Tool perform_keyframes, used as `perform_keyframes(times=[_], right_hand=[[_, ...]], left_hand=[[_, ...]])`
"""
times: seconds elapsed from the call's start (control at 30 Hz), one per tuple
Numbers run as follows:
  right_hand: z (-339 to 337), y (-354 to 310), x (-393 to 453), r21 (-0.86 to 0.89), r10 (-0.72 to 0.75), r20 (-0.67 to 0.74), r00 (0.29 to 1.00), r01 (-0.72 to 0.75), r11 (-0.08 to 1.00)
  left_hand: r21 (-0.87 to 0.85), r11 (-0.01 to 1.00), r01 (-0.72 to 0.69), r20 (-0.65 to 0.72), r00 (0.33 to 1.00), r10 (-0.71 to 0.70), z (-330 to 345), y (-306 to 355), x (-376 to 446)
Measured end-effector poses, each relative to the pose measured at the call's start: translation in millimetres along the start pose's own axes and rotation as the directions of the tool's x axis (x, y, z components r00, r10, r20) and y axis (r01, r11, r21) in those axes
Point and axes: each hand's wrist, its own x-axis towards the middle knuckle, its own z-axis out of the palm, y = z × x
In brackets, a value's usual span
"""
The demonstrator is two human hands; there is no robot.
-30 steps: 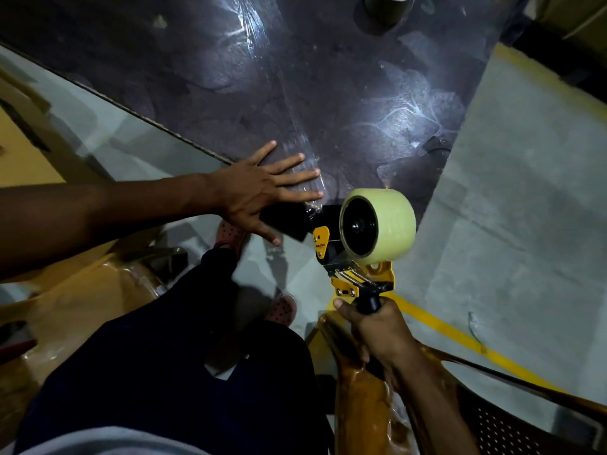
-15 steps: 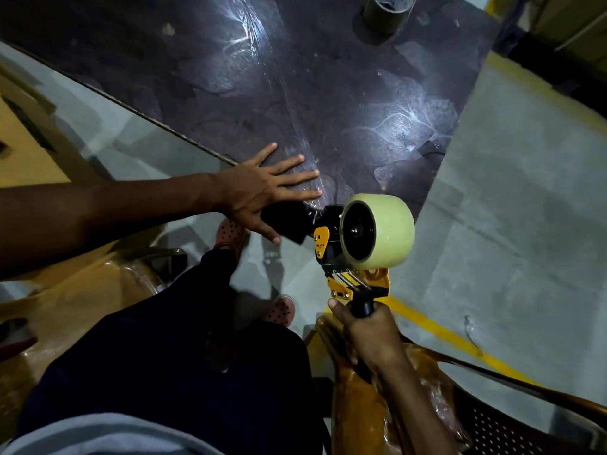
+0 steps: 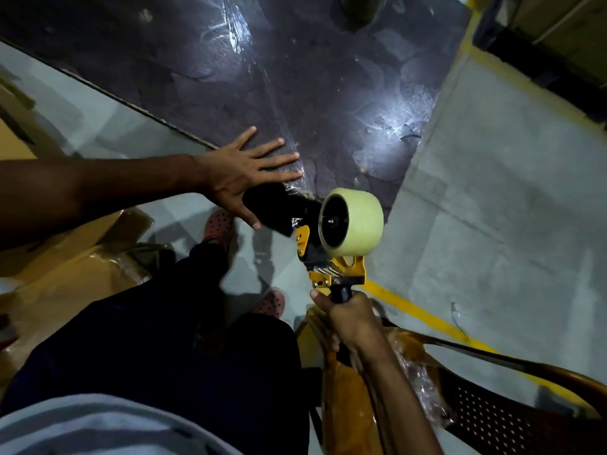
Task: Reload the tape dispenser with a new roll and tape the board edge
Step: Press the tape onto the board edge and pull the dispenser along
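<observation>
A large dark board [image 3: 203, 70] lies flat, its near corner in front of me. A strip of clear tape [image 3: 262, 80] runs along it from the far end down to that corner. My left hand [image 3: 243, 174] lies flat on the board's near corner with fingers spread, pressing on the tape end. My right hand [image 3: 348, 318] grips the black handle of a yellow and black tape dispenser [image 3: 325, 257]. A pale yellow tape roll [image 3: 356, 220] sits on it. The dispenser's head is at the board's near corner, just right of my left hand.
A second tape roll [image 3: 359, 6] stands on the board's far end. A brown plastic chair [image 3: 492, 399] stands at the lower right and another chair [image 3: 65, 284] at the left. A yellow floor line [image 3: 414, 311] crosses the grey concrete. My legs and sandalled feet [image 3: 218, 224] are below the board.
The dispenser and my right hand have shifted slightly down and away from the board's corner. My left hand stays flat on the tape end.
</observation>
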Motion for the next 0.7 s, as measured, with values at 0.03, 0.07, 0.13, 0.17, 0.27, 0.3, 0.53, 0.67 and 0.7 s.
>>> perform_keyframes(times=[0.03,0.07,0.13,0.17,0.27,0.3,0.53,0.67,0.7], right_hand=[[0.7,-0.4,0.6,0.015,0.007,0.007,1.000,-0.008,1.000],[1.2,0.1,1.9,0.034,0.014,0.016,1.000,-0.014,0.999],[4.7,1.3,3.1,0.088,0.043,0.037,0.998,-0.046,0.995],[6.6,1.2,3.6,0.114,0.055,0.048,0.997,-0.060,0.992],[11.6,-3.1,7.4,0.126,0.062,0.057,0.996,-0.069,0.990],[12.4,-4.2,8.9,0.108,0.056,0.055,0.997,-0.062,0.992],[10.8,18.3,8.8,0.029,-0.007,0.017,1.000,0.006,1.000],[11.1,23.5,8.4,0.055,-0.026,0.030,0.999,0.024,0.998],[13.1,24.9,8.9,0.064,-0.032,0.029,0.999,0.030,0.998]], left_hand=[[-0.008,1.000,0.001,0.005,1.000,-0.001,0.2,0.0,0.3],[-0.012,1.000,0.002,0.008,1.000,-0.002,0.4,0.2,0.7],[-0.019,1.000,0.005,0.013,1.000,-0.004,-0.7,-0.3,-0.4],[-0.020,1.000,0.005,0.012,1.000,-0.005,-1.1,-0.1,-0.7],[-0.014,1.000,0.002,0.010,1.000,-0.002,-1.0,0.6,-1.4],[-0.014,1.000,0.000,0.009,1.000,0.000,-1.1,-0.1,-1.5],[-0.005,1.000,-0.002,-0.004,1.000,0.002,3.2,-0.8,-1.4],[0.004,1.000,0.019,0.025,1.000,-0.019,0.7,2.0,-0.5],[0.008,1.000,0.024,0.033,0.999,-0.024,-0.4,3.0,-0.9]])
